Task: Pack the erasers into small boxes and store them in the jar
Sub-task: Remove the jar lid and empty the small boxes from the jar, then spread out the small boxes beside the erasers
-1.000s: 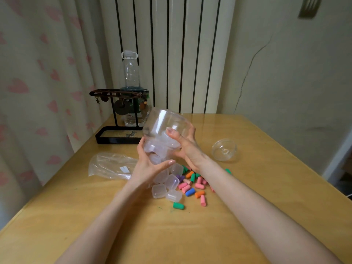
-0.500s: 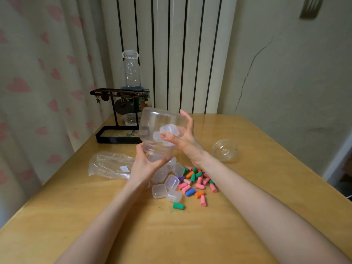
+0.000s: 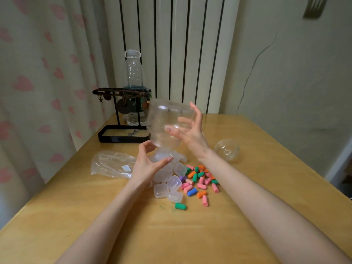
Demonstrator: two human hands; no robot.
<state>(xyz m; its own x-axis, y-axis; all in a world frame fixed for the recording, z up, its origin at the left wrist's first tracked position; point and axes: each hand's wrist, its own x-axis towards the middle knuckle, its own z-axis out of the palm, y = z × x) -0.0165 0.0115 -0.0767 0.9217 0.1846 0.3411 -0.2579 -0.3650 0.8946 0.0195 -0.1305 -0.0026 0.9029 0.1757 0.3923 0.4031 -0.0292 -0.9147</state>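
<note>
Erasers lay loose on the tabletop at 3 o'clock of the boxes. The left hand, curled loosely, hid part of that pile. Beyond, the right hand gripped the inverted jar; its mouth was blurred.

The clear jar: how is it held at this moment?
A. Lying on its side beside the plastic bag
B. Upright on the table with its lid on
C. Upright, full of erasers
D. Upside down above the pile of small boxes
D: the jar is held mouth-down in the right hand over the small boxes, left hand cupped below.
</note>
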